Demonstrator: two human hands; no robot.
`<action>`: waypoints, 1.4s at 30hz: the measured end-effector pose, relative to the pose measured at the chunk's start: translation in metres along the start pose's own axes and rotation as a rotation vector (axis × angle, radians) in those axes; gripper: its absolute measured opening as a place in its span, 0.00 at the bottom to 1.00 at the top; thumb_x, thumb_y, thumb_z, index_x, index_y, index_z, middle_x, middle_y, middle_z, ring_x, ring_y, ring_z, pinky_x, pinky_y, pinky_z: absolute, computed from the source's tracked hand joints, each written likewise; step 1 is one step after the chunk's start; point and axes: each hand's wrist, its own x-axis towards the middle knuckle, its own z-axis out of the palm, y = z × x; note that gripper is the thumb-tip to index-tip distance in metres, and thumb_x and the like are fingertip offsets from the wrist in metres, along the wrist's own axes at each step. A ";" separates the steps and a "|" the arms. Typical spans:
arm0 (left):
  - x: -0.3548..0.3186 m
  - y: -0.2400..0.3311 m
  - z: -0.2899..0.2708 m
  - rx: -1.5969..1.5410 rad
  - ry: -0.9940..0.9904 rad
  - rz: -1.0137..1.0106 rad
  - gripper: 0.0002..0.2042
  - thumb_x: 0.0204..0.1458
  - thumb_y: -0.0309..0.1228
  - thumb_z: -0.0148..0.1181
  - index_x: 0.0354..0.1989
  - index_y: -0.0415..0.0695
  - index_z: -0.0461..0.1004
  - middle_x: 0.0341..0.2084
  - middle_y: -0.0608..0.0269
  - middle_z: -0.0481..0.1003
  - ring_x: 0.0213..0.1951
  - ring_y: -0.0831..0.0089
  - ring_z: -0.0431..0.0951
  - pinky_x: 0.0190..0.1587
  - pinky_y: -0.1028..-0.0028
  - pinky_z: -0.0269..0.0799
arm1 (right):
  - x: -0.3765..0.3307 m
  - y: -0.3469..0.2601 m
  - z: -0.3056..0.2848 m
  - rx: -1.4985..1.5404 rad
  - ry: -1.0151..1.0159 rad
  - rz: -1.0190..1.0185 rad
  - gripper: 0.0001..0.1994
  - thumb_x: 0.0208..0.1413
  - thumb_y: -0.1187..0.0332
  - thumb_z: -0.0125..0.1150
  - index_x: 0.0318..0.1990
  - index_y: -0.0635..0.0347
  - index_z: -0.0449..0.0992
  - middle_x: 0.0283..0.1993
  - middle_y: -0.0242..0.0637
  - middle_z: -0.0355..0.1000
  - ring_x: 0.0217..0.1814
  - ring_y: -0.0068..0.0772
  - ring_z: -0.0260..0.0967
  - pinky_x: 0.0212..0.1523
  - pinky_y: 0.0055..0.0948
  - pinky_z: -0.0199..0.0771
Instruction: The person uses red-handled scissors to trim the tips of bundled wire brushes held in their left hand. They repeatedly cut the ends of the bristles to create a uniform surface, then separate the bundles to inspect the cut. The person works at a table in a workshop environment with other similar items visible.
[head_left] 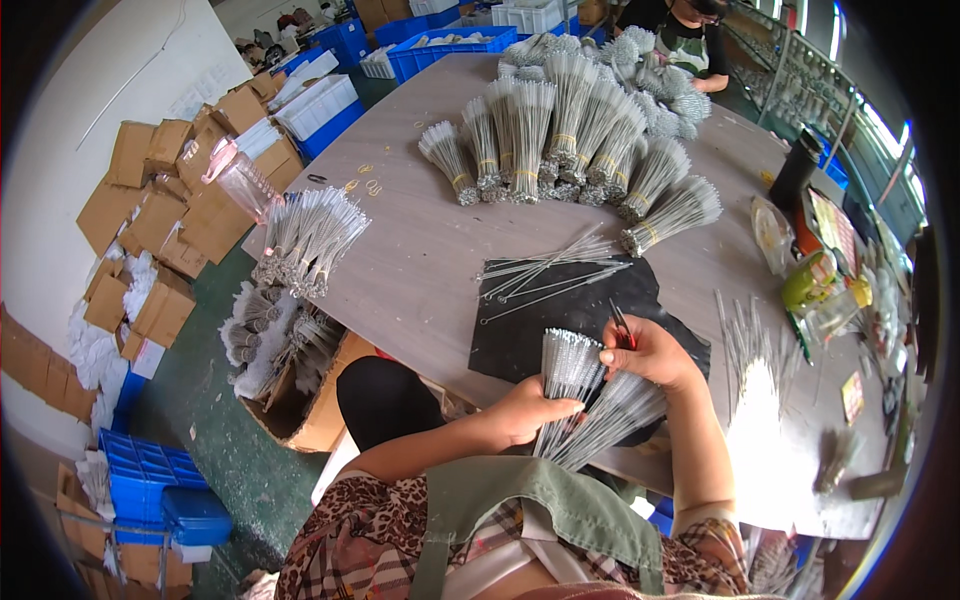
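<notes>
Thin white-bristled wire brushes [572, 385], bunched upright, sit gripped in my left hand [525, 408] above the black rubber mat's [520, 340] near edge; my right hand [648, 352] pinches red-handled scissors [622, 327] just right of their tips.

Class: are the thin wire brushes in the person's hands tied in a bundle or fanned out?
Fanned out: the brushes spread apart between left hand and right hand; no band shows.
</notes>
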 end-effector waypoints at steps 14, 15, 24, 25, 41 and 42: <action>-0.001 0.000 0.003 -0.012 0.036 0.003 0.14 0.51 0.22 0.56 0.47 0.37 0.68 0.37 0.60 0.73 0.36 0.72 0.76 0.39 0.70 0.75 | -0.002 0.000 0.000 -0.001 -0.038 -0.053 0.11 0.49 0.71 0.66 0.29 0.61 0.67 0.26 0.25 0.64 0.27 0.18 0.66 0.30 0.21 0.71; -0.001 0.000 0.003 -0.010 0.044 0.007 0.14 0.51 0.22 0.56 0.47 0.37 0.68 0.37 0.60 0.73 0.36 0.72 0.76 0.39 0.70 0.75 | -0.001 -0.002 0.001 -0.005 -0.038 -0.059 0.11 0.49 0.71 0.66 0.29 0.61 0.67 0.26 0.25 0.64 0.27 0.18 0.66 0.30 0.20 0.71; -0.007 0.011 0.007 0.091 0.080 -0.020 0.13 0.50 0.24 0.59 0.45 0.37 0.70 0.34 0.60 0.75 0.35 0.71 0.76 0.39 0.70 0.73 | 0.000 0.000 -0.004 -0.039 -0.083 -0.083 0.09 0.52 0.72 0.63 0.28 0.59 0.67 0.24 0.25 0.65 0.26 0.17 0.67 0.28 0.20 0.69; -0.007 0.012 0.009 0.056 0.085 -0.028 0.13 0.50 0.24 0.59 0.44 0.37 0.70 0.33 0.60 0.74 0.35 0.71 0.76 0.38 0.70 0.74 | 0.001 0.001 -0.003 -0.017 -0.085 -0.096 0.09 0.52 0.71 0.63 0.28 0.59 0.67 0.24 0.25 0.65 0.26 0.17 0.66 0.28 0.20 0.68; -0.005 0.011 0.012 0.031 0.193 -0.051 0.11 0.48 0.23 0.59 0.39 0.35 0.70 0.32 0.59 0.73 0.33 0.70 0.77 0.37 0.70 0.75 | 0.008 0.022 -0.014 -0.107 -0.113 -0.156 0.12 0.50 0.64 0.66 0.28 0.56 0.66 0.25 0.22 0.63 0.30 0.15 0.64 0.33 0.19 0.70; -0.006 0.011 0.014 0.043 0.204 -0.048 0.11 0.48 0.24 0.59 0.39 0.35 0.70 0.32 0.59 0.74 0.33 0.69 0.77 0.37 0.70 0.74 | 0.010 0.023 -0.015 -0.136 -0.120 -0.177 0.12 0.50 0.64 0.66 0.28 0.56 0.66 0.25 0.23 0.63 0.30 0.15 0.64 0.34 0.19 0.70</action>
